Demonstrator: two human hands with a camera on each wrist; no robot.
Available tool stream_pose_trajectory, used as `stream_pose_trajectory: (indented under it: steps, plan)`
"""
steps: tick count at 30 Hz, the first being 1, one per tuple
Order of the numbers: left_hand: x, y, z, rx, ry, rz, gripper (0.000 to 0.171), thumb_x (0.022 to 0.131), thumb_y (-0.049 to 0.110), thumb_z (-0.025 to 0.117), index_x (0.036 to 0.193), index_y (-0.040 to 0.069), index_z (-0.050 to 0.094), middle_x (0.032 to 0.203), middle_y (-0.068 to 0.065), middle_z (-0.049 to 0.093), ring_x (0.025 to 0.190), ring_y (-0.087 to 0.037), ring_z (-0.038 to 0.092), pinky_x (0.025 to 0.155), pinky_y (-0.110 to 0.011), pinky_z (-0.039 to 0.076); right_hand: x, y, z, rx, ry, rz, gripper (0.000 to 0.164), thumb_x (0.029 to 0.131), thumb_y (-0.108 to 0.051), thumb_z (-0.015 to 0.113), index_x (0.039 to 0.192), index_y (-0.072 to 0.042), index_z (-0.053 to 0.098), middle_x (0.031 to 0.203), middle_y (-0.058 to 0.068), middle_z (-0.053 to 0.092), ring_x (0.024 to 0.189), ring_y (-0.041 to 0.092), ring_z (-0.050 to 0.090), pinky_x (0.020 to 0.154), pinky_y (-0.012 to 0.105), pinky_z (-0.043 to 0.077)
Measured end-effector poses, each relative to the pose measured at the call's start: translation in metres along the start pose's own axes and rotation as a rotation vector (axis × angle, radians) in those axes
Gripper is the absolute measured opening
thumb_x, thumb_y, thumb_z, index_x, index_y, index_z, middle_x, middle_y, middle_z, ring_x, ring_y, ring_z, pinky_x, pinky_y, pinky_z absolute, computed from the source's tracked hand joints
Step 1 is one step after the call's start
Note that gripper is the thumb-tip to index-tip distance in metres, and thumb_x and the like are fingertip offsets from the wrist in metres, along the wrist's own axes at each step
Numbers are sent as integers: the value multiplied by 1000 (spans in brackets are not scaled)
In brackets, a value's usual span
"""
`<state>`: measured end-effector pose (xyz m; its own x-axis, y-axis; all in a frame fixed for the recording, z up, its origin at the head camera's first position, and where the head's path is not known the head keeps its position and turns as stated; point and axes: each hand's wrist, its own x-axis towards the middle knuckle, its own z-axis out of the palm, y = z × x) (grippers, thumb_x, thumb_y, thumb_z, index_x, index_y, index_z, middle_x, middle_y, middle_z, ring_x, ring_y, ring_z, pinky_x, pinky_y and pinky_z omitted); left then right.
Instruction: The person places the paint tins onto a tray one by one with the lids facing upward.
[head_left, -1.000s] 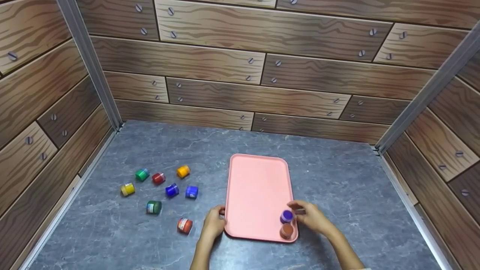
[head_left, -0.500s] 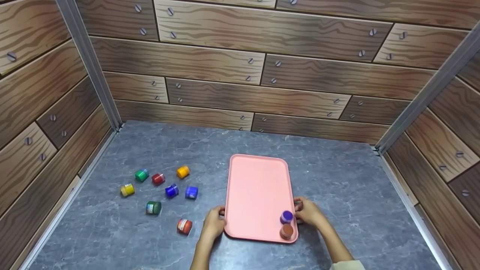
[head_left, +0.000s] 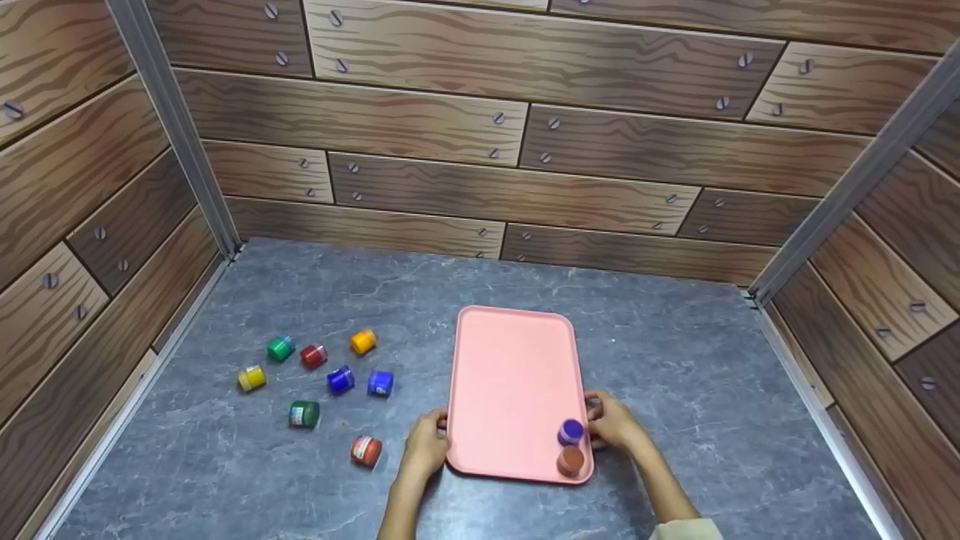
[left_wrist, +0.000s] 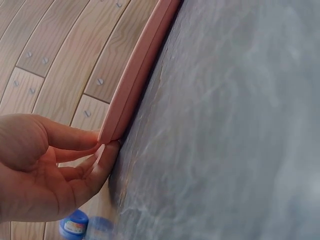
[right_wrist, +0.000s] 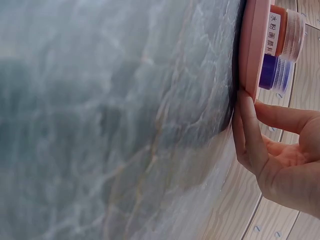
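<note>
Pink tray (head_left: 514,382) lay on the grey table (head_left: 675,345), its left rim pinched by the left hand (head_left: 426,444) and its right rim by the right hand (head_left: 615,422), a grip that called for level, even pressure. Upright near its closest right corner stood the brown jar (head_left: 571,461), then the purple jar (head_left: 571,432), both likely to slide if one side rose first. Farther off stood the plank-patterned wall (head_left: 420,124).

Both the left hand (head_left: 426,446) and the right hand (head_left: 613,424) are bare. The left forearm (head_left: 401,504) is slim and also bare, as far as the lower border of the head view. The right forearm (head_left: 661,478) is slim too, and it enters a sleeve (head_left: 686,529) of plain, pale cloth, between cream and light green.
</note>
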<state>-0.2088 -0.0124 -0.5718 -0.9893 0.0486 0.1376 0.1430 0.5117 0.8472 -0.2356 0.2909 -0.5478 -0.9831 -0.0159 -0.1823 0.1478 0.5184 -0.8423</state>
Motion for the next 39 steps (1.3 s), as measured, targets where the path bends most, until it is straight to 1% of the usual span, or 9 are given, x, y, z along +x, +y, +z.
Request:
stream_pose_trajectory:
  steps: [4,8,16,21,24,26,29,36,39]
  plan:
    - [-4,7,-3,57,13,14,33,70,-9,61,103,-8,60,85,-10,58,83,-30,57,75,-44,45,0,0,1,9,13,26,52,65,20,49,115,8,46,73,11,49,57,19,52,47,36,52]
    - [-7,15,-17,68,22,53,35,74,-5,64,107,-9,58,92,-14,58,84,-31,58,74,-43,46,0,-1,2,19,19,40,51,65,21,49,115,8,46,74,12,49,57,20,53,48,37,52]
    - [-17,17,-72,241,6,219,37,74,-3,68,109,-7,57,100,-16,58,91,-33,57,79,-45,46,0,1,4,20,16,47,50,65,22,46,113,8,46,73,11,47,58,20,51,48,37,51]
    - [-27,1,-111,335,-174,274,47,64,-3,75,108,-6,58,100,-17,56,92,-37,54,80,-50,44,0,0,3,8,10,56,50,65,21,46,113,8,46,75,12,47,59,21,51,48,36,51]
    - [-31,-11,-126,362,-297,279,51,60,-4,78,107,-7,58,101,-17,57,94,-38,53,82,-52,42,0,-1,3,-1,12,66,50,66,20,46,114,8,47,76,12,46,60,22,51,48,36,51]
    - [-31,-17,-131,400,-352,264,51,60,-3,79,107,-5,59,101,-16,57,96,-38,53,83,-51,41,0,-1,2,-10,15,67,49,66,20,46,114,8,47,76,12,46,61,23,51,48,35,51]
    - [-32,-25,-130,466,-374,267,46,63,-3,77,106,-4,59,101,-14,57,96,-35,54,83,-49,42,-1,0,1,-9,12,61,48,67,20,45,114,9,46,76,12,46,60,22,51,48,35,51]
    - [-29,-40,-123,596,-224,470,36,64,-4,75,98,-3,62,93,-11,60,86,-30,57,75,-43,46,-2,0,3,1,14,66,49,67,19,46,115,9,45,76,11,47,58,20,51,48,35,51]
    - [-26,-45,-122,620,-223,501,35,64,-1,76,97,-2,62,90,-10,60,84,-28,57,73,-42,47,-2,-1,3,-6,17,65,48,68,19,47,115,9,45,76,11,47,58,20,51,47,35,51]
